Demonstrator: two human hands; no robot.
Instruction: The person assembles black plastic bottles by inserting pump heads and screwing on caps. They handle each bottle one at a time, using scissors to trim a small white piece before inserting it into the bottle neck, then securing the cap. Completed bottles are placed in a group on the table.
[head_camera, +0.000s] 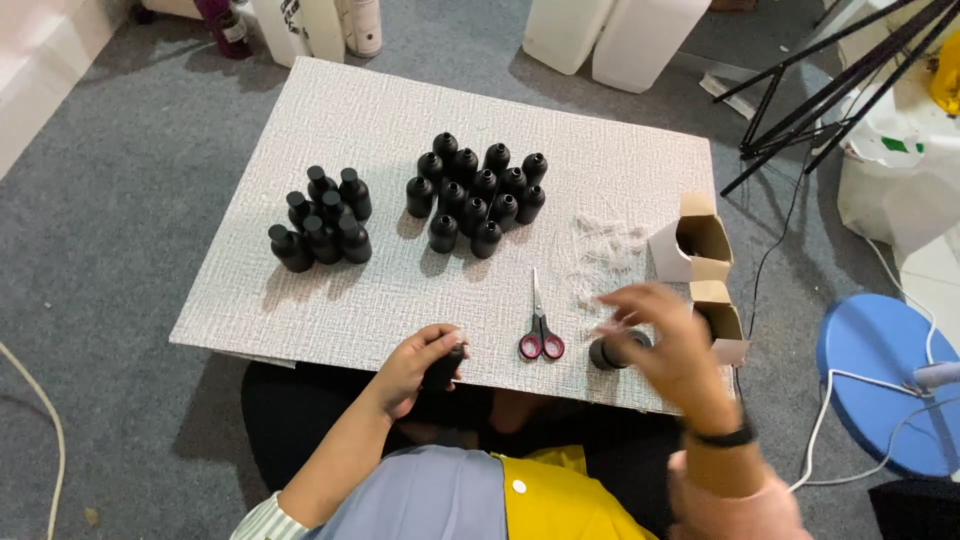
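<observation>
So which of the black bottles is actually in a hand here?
The black bottle gripped in the left hand at the board's near edge; all the others stand untouched in two clusters further back.

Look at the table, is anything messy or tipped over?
Mostly tidy. The black bottles stand upright in two neat clusters. The loose heap of small clear bits lies scattered beside the open cardboard box. One black roll lies near the board's edge by the right hand. The left hand holds a black bottle.
</observation>
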